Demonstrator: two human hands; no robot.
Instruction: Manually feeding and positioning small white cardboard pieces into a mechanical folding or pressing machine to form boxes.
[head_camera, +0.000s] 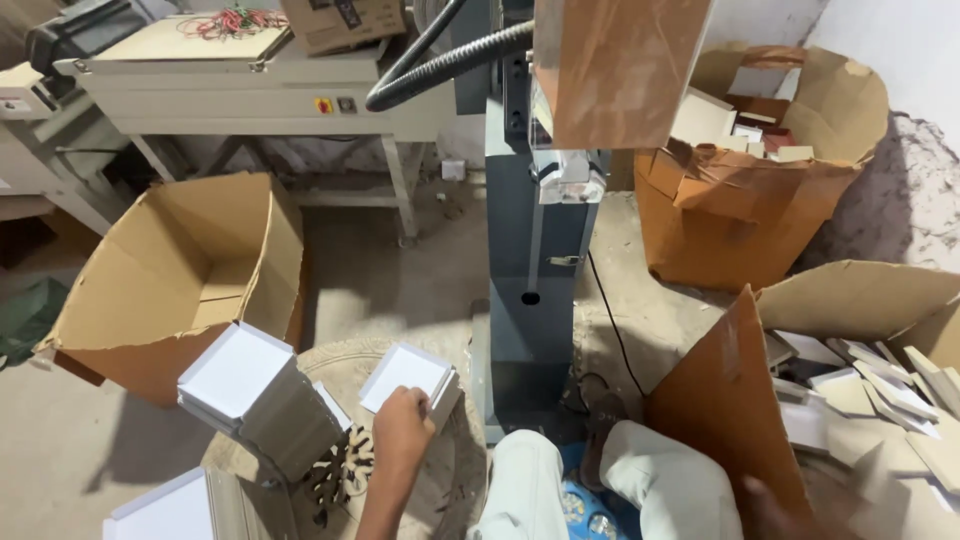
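My left hand (402, 428) reaches down in front of me and grips the near edge of a shallow white square box tray (405, 376), which rests on a round patterned mat (345, 362). Just left of it leans a tall stack of similar white trays (252, 392). My right hand (775, 505) is low at the bottom right, beside an upright brown cardboard flap (725, 400); only part of it shows and I cannot tell whether it holds anything. My knees in light trousers (640, 480) sit between the hands.
A grey machine column (540, 290) with a black hose stands straight ahead. An open cardboard box (170, 280) lies on its side at the left. Another box (760, 170) with card pieces stands at the back right. Flat white and beige pieces (880, 400) fill a box at right.
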